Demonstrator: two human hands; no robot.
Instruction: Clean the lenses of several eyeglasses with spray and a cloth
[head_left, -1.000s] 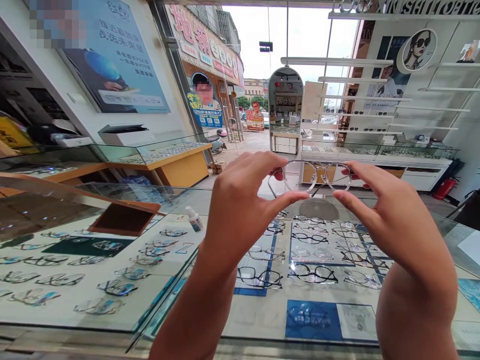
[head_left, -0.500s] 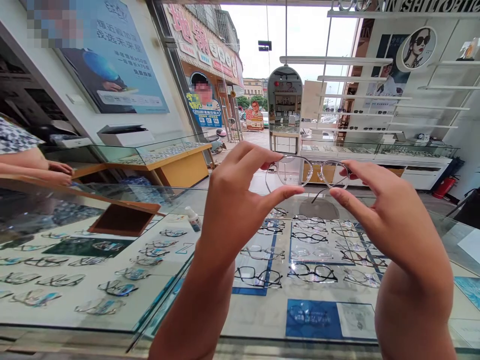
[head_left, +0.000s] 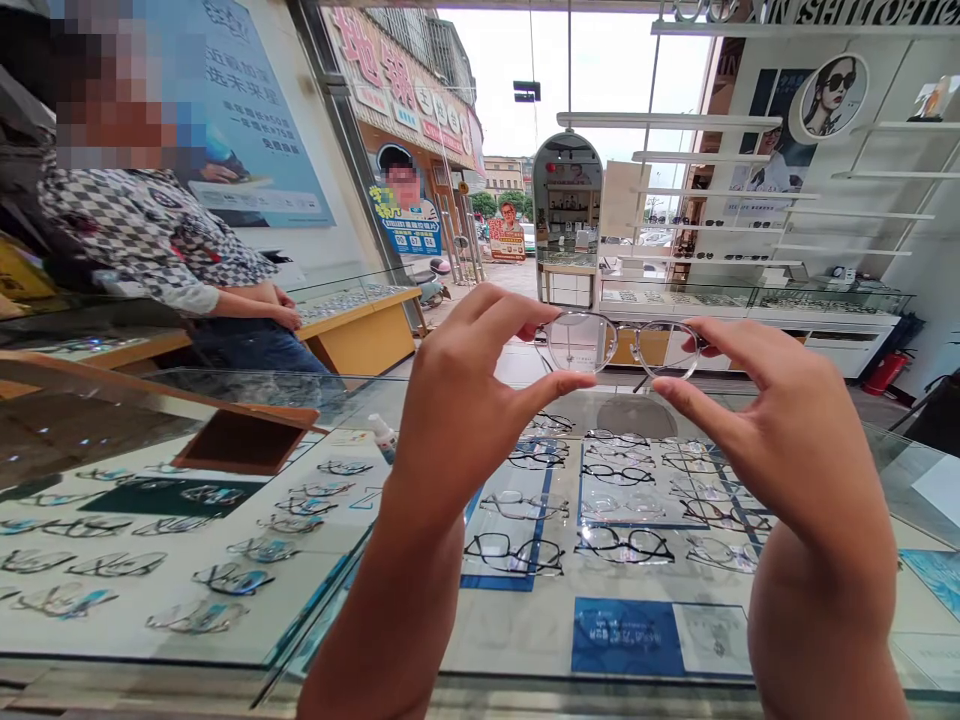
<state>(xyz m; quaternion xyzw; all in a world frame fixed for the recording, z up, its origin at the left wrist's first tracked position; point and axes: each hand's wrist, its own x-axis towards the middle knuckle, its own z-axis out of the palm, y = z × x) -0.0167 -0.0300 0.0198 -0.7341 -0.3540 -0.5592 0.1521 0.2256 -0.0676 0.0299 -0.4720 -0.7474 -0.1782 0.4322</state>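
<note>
Raised above the glass counter is a pair of eyeglasses [head_left: 581, 343] with thin, round metal rims and clear lenses. My left hand [head_left: 480, 400] pinches its left end, thumb below the rim and index finger above. On the other end, my right hand [head_left: 772, 410] grips the rim the same way, with the fingers partly behind the lens. The glasses are held about level, facing the street side. Below them, under the counter glass, lie several rows of eyeglasses [head_left: 625, 545] with dark and clear frames.
The glass display counter [head_left: 517, 665] spans the foreground. A small spray bottle [head_left: 383, 438] and a brown-framed tabletop mirror [head_left: 247, 415] stand at left. Beyond the counter, a person in a checkered top [head_left: 165, 240] stands at left. An arched mirror [head_left: 568, 215] stands behind my hands.
The person at left has moved rightward into fuller view. The eyeglasses have turned slightly and shifted a little left between my hands, which keep their hold.
</note>
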